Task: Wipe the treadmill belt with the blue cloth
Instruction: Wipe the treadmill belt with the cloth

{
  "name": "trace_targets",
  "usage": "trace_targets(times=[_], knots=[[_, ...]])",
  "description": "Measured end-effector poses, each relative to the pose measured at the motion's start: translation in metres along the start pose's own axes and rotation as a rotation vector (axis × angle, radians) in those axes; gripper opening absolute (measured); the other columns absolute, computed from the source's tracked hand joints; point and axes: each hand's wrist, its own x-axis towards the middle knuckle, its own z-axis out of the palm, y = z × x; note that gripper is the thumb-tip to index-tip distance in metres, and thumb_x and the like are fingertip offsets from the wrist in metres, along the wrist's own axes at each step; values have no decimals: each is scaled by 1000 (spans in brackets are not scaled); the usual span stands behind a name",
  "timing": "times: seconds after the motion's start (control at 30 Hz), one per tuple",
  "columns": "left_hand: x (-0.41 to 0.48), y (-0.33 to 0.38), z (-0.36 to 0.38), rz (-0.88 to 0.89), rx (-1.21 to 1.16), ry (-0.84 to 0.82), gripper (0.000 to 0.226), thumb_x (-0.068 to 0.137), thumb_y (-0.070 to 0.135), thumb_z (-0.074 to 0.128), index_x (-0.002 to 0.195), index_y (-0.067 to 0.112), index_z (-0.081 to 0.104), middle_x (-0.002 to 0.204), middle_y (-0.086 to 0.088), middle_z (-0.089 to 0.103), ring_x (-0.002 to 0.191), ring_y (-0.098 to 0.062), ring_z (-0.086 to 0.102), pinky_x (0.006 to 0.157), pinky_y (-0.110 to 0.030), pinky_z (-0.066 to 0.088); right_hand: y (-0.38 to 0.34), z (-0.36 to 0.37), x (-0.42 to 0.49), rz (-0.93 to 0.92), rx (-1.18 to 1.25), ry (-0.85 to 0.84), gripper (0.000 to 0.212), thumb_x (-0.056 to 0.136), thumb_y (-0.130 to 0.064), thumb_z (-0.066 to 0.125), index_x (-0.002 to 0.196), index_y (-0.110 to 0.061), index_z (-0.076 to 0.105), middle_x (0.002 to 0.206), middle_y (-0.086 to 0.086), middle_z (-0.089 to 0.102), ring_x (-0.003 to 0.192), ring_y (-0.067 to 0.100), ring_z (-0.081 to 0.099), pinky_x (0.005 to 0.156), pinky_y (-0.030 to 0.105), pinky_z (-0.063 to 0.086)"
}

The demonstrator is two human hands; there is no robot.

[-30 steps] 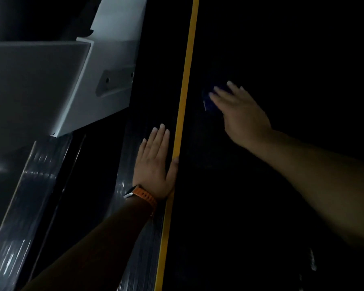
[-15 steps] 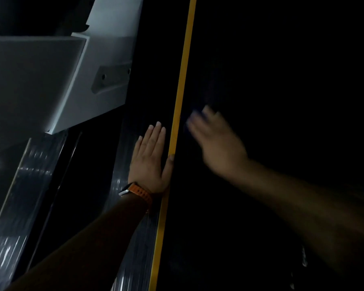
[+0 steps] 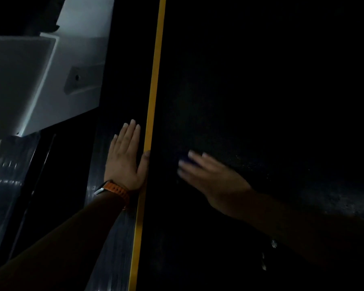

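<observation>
The scene is very dark. The black treadmill belt (image 3: pixel 250 101) fills the right half of the view. My right hand (image 3: pixel 210 177), blurred by motion, lies flat on the belt with straight fingers over the blue cloth (image 3: pixel 186 159); only a dim blue patch of the cloth shows by the fingertips. My left hand (image 3: pixel 124 160), with an orange watch strap at the wrist, rests flat on the ribbed side rail (image 3: pixel 111 238), its thumb touching the yellow stripe (image 3: pixel 153 91) that runs along the belt's left edge.
A pale grey treadmill frame panel (image 3: pixel 51 80) rises at the upper left. A shiny dark floor strip (image 3: pixel 6 185) lies at the far left. Small light specks (image 3: pixel 273 244) show on the belt near my right forearm.
My right hand has swept with the cloth down the belt toward me and slightly leftward, nearer the yellow stripe. My left hand has stayed planted on the side rail.
</observation>
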Motion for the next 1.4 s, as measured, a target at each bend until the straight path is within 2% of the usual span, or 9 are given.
trace_targets(times=[0.07, 0.27, 0.47, 0.57, 0.67, 0.9, 1.1, 1.3, 1.4], knots=[[0, 0, 0, 3, -5, 7, 71, 99, 47, 34, 160, 11, 25, 169, -4, 18, 157, -20, 12, 127, -46, 10, 25, -10, -5, -141, -40, -70, 59, 92, -16, 32, 151, -19, 33, 159, 4, 31, 148, 33, 22, 120, 48, 20], [-1, 0, 0, 13, -5, 4, 72, 100, 49, 32, 160, 11, 24, 169, -2, 15, 157, -18, 10, 127, -43, 8, 134, -55, 8, 690, -43, 208, 69, 88, 1, 51, 152, -10, 31, 159, 11, 31, 148, 36, 22, 121, 47, 18], [-2, 2, -1, -5, -9, 9, 72, 100, 49, 32, 160, 11, 24, 169, -2, 16, 157, -19, 11, 127, -47, 10, 37, -20, -39, 8, -57, -37, 54, 98, -30, 37, 152, -24, 30, 160, -3, 29, 149, 24, 17, 121, 38, 0], [-1, 1, 0, 4, -14, 10, 73, 100, 50, 32, 160, 11, 24, 169, -2, 16, 157, -19, 10, 127, -46, 9, 126, -47, -27, 431, -87, 125, 69, 86, 3, 49, 150, -18, 35, 157, 6, 35, 146, 34, 28, 119, 45, 14], [-2, -1, 2, 8, -5, 0, 73, 100, 52, 31, 161, 11, 23, 169, -3, 15, 157, -19, 10, 127, -45, 8, 147, -60, -30, 690, -103, 203, 67, 90, 0, 53, 152, -10, 29, 158, 13, 32, 147, 38, 23, 120, 50, 19], [-2, 2, 0, -3, -2, 7, 74, 100, 53, 30, 160, 11, 24, 169, -3, 17, 157, -20, 11, 127, -49, 12, 55, -30, -65, 7, -103, -38, 55, 97, -28, 36, 152, -27, 29, 160, -6, 26, 149, 23, 18, 122, 42, 12], [-4, 3, -1, 12, 10, 8, 73, 100, 49, 32, 160, 10, 24, 169, -3, 15, 157, -19, 10, 127, -45, 9, 125, -54, -40, 687, -129, 167, 72, 86, -3, 55, 152, -15, 30, 159, 8, 31, 148, 35, 22, 120, 49, 19], [-2, 6, -3, -10, 36, -24, 75, 99, 52, 28, 161, 8, 21, 170, -6, 14, 157, -21, 8, 126, -48, 10, 50, -33, -74, 118, -58, -102, 72, 90, -19, 50, 154, -28, 20, 162, -7, 15, 151, 23, 10, 120, 43, 9], [-1, 13, -7, -1, 109, -44, 78, 99, 54, 28, 160, 6, 20, 169, -10, 14, 157, -23, 8, 126, -48, 12, 121, -58, -73, 421, -160, 19, 76, 83, -3, 57, 152, -20, 31, 159, 2, 30, 147, 30, 25, 119, 48, 17]])
